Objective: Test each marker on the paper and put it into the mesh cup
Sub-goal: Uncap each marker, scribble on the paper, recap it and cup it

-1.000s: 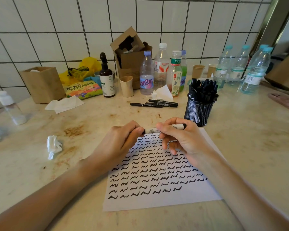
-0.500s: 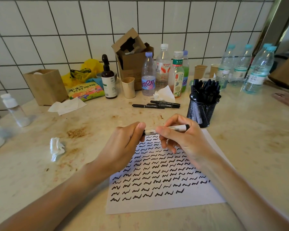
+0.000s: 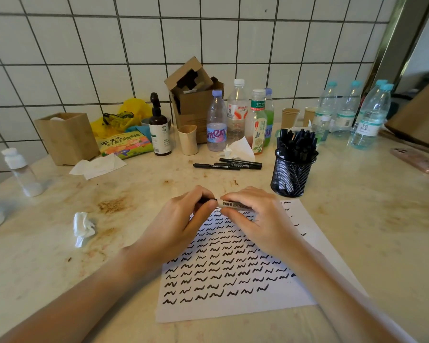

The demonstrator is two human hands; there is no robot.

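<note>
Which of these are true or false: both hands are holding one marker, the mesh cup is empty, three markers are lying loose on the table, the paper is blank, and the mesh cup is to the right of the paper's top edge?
1. Both hands hold one marker. True: the left hand and right hand grip the same marker.
2. The mesh cup is empty. False: the mesh cup is packed with black markers.
3. Loose markers lie on the table. True: loose markers lie behind the hands.
4. The paper is blank. False: the paper carries rows of black squiggles.
5. The cup stands by the paper's far right corner. True.
</note>
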